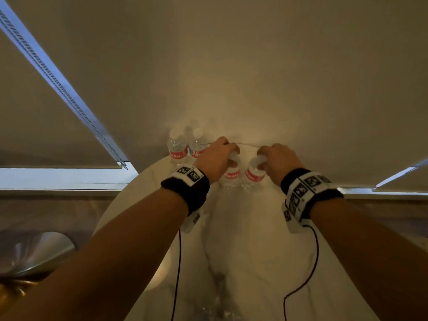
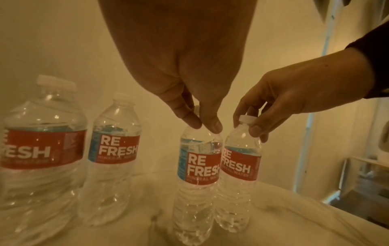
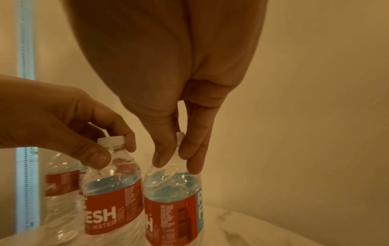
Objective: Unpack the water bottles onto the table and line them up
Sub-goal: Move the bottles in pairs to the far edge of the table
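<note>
Four clear water bottles with red labels stand near the far edge of a round white marble table [image 1: 254, 239]. Two of them [image 1: 177, 148] [image 1: 197, 144] stand free at the back left. My left hand [image 1: 220, 156] pinches the neck of the third bottle [image 2: 197, 166] from above, just under its cap. My right hand [image 1: 275, 158] pinches the neck of the fourth bottle [image 3: 172, 208] the same way. These two held bottles are upright, side by side and touching, a gap to the right of the free pair.
A plain wall rises right behind the table's far edge. Window blinds [image 1: 58, 77] hang at the left and right. A shiny metal object [image 1: 34, 251] sits low at the left. Something clear and crinkled [image 1: 215, 309] lies blurred at the table's near edge.
</note>
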